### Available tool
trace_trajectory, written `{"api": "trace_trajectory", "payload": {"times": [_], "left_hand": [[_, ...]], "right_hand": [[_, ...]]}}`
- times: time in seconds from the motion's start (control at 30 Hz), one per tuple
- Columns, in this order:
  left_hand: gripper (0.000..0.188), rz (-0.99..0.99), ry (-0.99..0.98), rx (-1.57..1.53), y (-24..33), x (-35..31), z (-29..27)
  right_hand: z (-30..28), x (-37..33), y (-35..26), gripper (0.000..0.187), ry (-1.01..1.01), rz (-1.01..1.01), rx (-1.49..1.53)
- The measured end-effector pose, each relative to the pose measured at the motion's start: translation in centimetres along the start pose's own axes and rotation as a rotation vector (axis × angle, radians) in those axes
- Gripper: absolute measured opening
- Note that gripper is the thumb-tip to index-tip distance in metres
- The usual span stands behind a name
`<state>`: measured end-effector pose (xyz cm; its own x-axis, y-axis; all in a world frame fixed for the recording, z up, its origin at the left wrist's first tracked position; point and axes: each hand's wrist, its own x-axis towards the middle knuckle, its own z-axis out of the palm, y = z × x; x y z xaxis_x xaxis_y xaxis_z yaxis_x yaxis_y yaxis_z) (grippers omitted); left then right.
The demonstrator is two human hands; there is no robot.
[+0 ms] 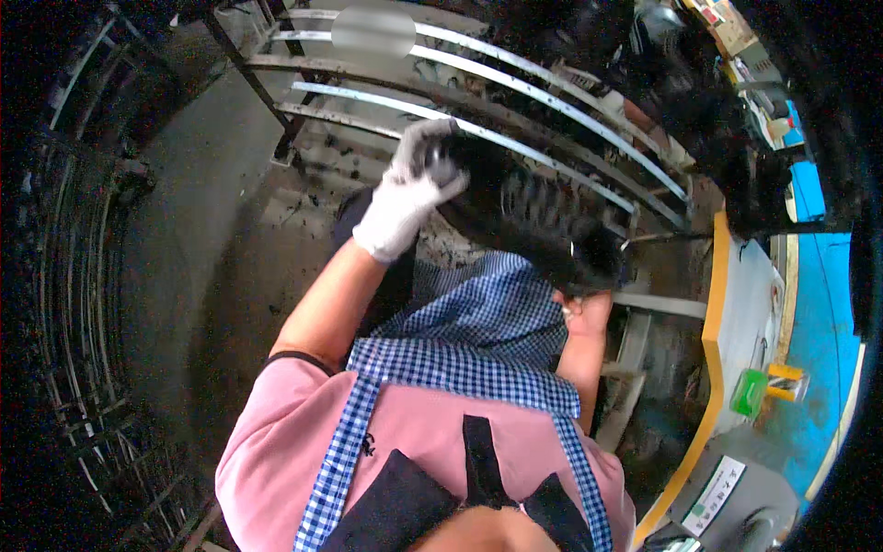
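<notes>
A long black ribbed part (529, 207), perhaps moulded rubber, lies slantwise in front of me above my lap. My left hand (409, 193), in a white knitted glove, is closed around its upper left end. My right hand (589, 316) looks bare and is just below the part's lower right end. Its fingers are curled, and a small pale bit shows at them. The dark part and shadow hide whatever else is in that hand. A blue-and-white checked apron (478, 304) covers my lap under the part.
Beyond the part stands a metal rack with pale rails (515, 78). Dark scraps litter the floor (294, 221). At right, a yellow-edged white panel (713, 322) borders a blue surface (828, 304) bearing a green item (750, 391) and a yellow one (787, 382). A grey machine housing (745, 478) sits nearer.
</notes>
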<state>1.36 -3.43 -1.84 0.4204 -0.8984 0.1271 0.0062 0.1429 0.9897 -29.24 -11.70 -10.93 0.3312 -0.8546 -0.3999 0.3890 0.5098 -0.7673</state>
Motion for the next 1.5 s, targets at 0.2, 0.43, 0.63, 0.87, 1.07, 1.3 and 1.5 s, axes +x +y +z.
{"api": "trace_trajectory", "payload": {"times": [0.2,0.43,0.63,0.87,1.07,1.3,1.5], "left_hand": [[0.057,0.204,0.034,0.385,-6.1,0.1,-1.9],[0.042,-0.136,0.172,-0.29,-8.9,1.8,-0.9],[0.047,-0.444,0.153,-0.541,-1.5,2.1,0.9],[0.048,-0.202,-0.069,-0.687,-5.7,1.3,-1.8],[0.048,-0.177,-0.277,-0.819,-4.7,2.1,-0.8],[0.041,-0.455,-0.157,-0.861,-10.1,2.5,-1.0],[0.025,-0.587,-0.051,-0.754,-11.5,2.2,-1.9]], "right_hand": [[3.1,-3.0,-1.8,0.06,-0.118,-0.089,-0.018],[2.5,-2.5,-3.0,0.042,-0.183,-0.104,-0.261],[0.9,-2.8,-3.4,0.057,-0.378,-0.281,-0.391],[5.5,-5.1,-5.6,0.092,-0.35,0.028,-0.698],[5.0,-6.7,-8.5,0.03,-0.298,-0.528,-0.435],[5.6,-11.9,-18.8,0.05,-0.051,-1.176,0.144],[16.4,-13.3,-33.2,0.035,0.29,-1.829,-0.121]]}}
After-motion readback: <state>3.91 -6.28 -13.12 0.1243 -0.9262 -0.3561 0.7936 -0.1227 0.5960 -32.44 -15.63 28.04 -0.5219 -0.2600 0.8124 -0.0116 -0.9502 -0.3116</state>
